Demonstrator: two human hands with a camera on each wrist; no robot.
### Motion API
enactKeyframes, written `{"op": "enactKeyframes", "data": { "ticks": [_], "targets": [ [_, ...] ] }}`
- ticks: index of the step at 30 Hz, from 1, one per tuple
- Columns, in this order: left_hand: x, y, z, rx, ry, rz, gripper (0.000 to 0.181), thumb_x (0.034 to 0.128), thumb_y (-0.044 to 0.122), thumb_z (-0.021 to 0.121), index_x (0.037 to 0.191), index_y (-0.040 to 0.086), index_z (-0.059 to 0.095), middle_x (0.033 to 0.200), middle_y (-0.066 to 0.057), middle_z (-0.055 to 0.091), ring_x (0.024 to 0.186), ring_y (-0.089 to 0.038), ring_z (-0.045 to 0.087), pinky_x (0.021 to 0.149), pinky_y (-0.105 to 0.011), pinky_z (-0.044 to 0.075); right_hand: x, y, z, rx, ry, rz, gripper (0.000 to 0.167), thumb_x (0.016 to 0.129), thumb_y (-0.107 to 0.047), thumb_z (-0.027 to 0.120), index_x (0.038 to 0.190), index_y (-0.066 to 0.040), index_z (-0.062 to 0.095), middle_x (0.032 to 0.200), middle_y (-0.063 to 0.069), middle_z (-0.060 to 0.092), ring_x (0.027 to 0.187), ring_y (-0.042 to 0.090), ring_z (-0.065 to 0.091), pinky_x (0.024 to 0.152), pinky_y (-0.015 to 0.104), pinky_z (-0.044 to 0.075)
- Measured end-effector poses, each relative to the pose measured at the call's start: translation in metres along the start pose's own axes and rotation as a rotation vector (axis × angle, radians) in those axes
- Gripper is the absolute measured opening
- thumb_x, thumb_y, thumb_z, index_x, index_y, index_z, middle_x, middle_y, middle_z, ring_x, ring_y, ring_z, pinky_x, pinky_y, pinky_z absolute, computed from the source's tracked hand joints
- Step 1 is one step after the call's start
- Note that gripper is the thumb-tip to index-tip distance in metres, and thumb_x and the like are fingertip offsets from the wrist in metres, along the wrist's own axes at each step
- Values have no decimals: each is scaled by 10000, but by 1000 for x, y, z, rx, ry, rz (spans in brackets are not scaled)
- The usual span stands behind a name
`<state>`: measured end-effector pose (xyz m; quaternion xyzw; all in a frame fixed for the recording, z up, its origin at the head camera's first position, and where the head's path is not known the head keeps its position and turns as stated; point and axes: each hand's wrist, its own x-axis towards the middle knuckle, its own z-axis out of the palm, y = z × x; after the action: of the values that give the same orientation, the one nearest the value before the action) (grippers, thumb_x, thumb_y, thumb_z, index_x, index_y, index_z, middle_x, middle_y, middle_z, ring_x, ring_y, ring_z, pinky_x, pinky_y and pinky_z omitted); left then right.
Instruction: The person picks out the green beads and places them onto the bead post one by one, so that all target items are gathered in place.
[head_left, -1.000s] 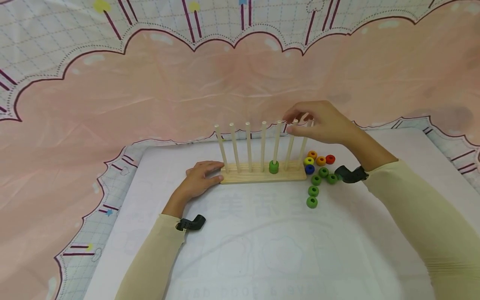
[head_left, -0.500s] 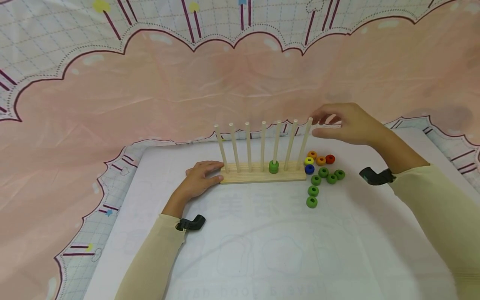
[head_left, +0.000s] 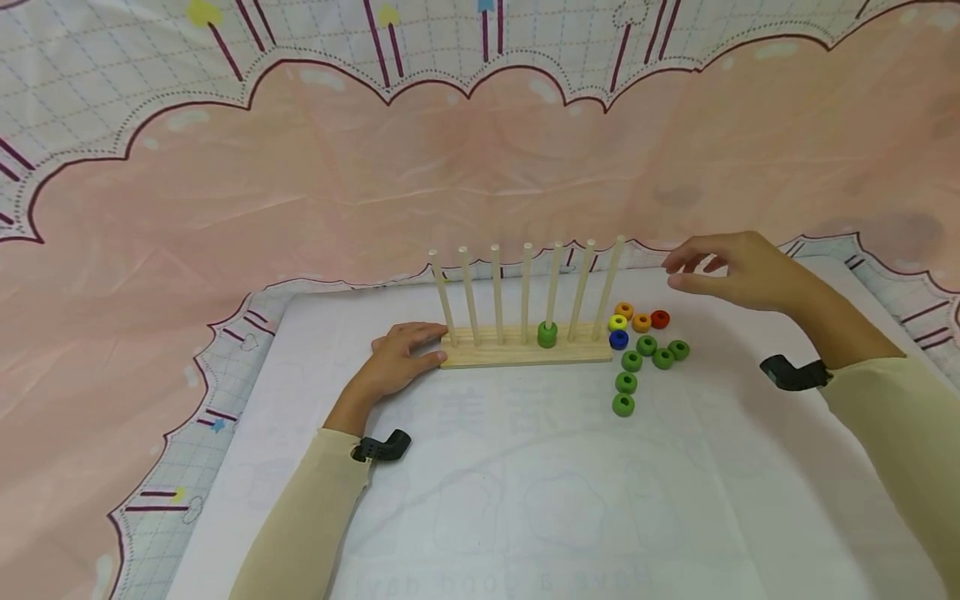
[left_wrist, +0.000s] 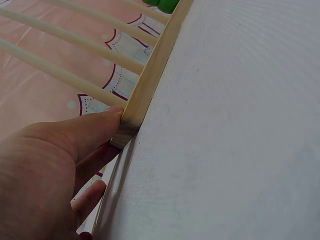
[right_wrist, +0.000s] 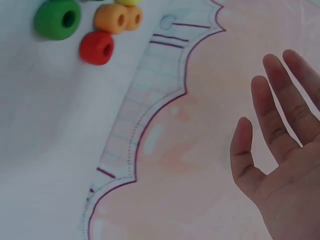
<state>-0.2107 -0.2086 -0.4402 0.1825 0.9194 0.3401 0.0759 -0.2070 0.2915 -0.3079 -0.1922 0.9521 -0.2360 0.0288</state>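
Observation:
A wooden peg rack stands on the white surface, its row of several upright rods rising from a flat base. Green beads, seemingly two stacked, sit low on the fifth rod from the left. My left hand grips the base's left end; the left wrist view shows the thumb against the corner and fingers beyond the end. My right hand hovers to the right of the rack, holding nothing, fingers loosely bent. Below and left of it lie loose beads: several green beads, a red bead and others.
Orange beads, a yellow bead and a blue bead lie close by the base's right end. Behind the white surface hangs or lies a pink patterned cloth.
My right hand has moved right and a little down, from over the right-hand rods to beyond the loose beads. The left hand and the rack have stayed where they were.

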Motion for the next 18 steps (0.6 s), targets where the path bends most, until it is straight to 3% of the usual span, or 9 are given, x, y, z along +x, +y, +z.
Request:
{"op": "enactKeyframes", "data": {
  "ticks": [5,18],
  "targets": [
    [1,-1,0,0,-4,-4,525,968,361,701,1453,193,590,1521,-59,542,1457,-314,358,1076,-568,164,-7,16,7,-11,-40,49,348,963,-425,697,1220,-190,712,1186,15,715,1129,242,600,969,510,480],
    [1,-4,1,-6,0,-1,524,966,368,703,1450,199,594,1515,-55,548,1453,-309,361,1060,-553,168,-20,44,33,-23,-58,70,331,964,-391,707,1192,-152,725,1117,15,734,1086,260,624,930,521,511]
  ]
}}
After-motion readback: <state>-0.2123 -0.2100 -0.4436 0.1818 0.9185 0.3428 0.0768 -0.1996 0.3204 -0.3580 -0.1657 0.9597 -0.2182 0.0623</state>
